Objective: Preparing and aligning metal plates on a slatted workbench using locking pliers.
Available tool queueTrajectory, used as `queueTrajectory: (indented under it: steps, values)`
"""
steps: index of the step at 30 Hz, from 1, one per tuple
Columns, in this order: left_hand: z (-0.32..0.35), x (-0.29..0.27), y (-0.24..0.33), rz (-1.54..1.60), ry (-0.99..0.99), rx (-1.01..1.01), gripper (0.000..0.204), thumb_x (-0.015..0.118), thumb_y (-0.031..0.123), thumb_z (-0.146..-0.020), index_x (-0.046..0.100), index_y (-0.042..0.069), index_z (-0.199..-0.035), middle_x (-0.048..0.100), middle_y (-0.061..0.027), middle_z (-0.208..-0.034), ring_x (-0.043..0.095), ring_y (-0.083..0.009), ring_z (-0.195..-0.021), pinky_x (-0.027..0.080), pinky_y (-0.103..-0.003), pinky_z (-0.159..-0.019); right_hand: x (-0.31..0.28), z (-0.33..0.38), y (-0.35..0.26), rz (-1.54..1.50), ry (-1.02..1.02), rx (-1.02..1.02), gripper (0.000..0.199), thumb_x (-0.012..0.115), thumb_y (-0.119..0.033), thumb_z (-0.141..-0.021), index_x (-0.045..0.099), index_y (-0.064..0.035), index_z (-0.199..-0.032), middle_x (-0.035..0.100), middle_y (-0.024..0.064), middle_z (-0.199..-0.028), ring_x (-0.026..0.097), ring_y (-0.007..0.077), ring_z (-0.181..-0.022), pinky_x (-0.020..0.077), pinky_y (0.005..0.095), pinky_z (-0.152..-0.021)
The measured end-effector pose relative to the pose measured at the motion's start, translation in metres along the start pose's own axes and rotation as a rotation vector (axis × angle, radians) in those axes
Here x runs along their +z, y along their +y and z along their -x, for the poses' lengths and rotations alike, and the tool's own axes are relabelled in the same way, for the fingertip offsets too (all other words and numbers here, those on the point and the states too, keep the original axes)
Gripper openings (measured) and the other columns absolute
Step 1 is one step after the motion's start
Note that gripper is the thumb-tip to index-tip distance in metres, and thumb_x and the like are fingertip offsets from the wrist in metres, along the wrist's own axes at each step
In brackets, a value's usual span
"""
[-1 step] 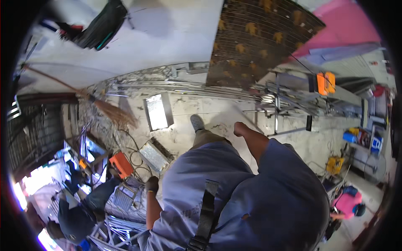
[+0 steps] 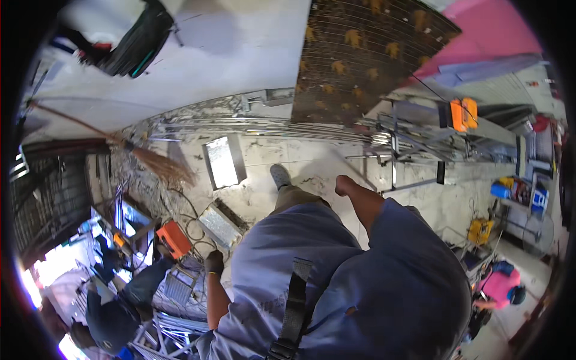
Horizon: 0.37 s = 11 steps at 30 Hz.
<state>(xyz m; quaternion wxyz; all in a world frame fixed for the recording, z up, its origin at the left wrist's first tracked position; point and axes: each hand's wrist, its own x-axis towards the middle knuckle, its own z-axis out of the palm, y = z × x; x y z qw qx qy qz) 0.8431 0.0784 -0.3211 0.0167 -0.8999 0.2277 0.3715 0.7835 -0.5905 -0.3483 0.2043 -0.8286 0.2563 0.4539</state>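
My right hand [image 2: 344, 185] hangs in front of my body, its fingers curled in, with nothing seen in it. Below it lies the pale floor, with a thin metal bar [image 2: 354, 171] just beyond. At my left side, my left hand [image 2: 214, 262] looks dark, with a yellow band at the wrist; its fingers also seem curled and I see nothing in them. Nearest to that hand, apart from it, are a grey metal box [image 2: 221, 225] and an orange-red case [image 2: 174, 240] on the floor. One shoe [image 2: 279, 176] shows ahead of me.
Long metal bars [image 2: 252, 128] lie along the wall foot. A broom [image 2: 157, 161] leans at left, beside a metal-framed panel [image 2: 222, 162]. A metal rack [image 2: 414, 141] with an orange tool [image 2: 464, 114] stands right. Co-workers are at lower left [image 2: 111, 318] and in pink [image 2: 503, 287] at right.
The whole view has shifted slightly. My left hand has swung a little forward and turned. The co-worker in pink has shifted slightly.
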Motion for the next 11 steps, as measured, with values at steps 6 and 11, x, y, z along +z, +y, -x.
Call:
queueTrajectory:
  steps: [6,11]
  values:
    - [-0.085,-0.094,0.014,0.22,0.125,0.027,0.042,0.055,0.031,-0.095,0.068,-0.001,-0.12,0.069,-0.0225,-0.119,0.064,-0.0381,-0.115,0.05,-0.043,-0.099,0.028,0.009,0.028,-0.102,-0.032,0.056,0.023,0.063,-0.009,-0.078,0.073,0.0022,-0.097,0.071,0.0268,-0.105,0.07,0.0413,-0.101,0.0564,0.0464,-0.085]
    - [-0.138,-0.105,0.026,0.297,-0.062,0.145,0.048,0.058,0.038,-0.092,0.068,0.003,-0.122,0.068,-0.0229,-0.123,0.064,-0.0355,-0.118,0.048,-0.043,-0.103,0.033,0.016,0.009,-0.385,0.088,0.0,0.038,0.069,-0.019,-0.081,0.071,-0.0043,-0.117,0.069,0.0243,-0.119,0.065,0.0365,-0.115,0.0518,0.043,-0.098]
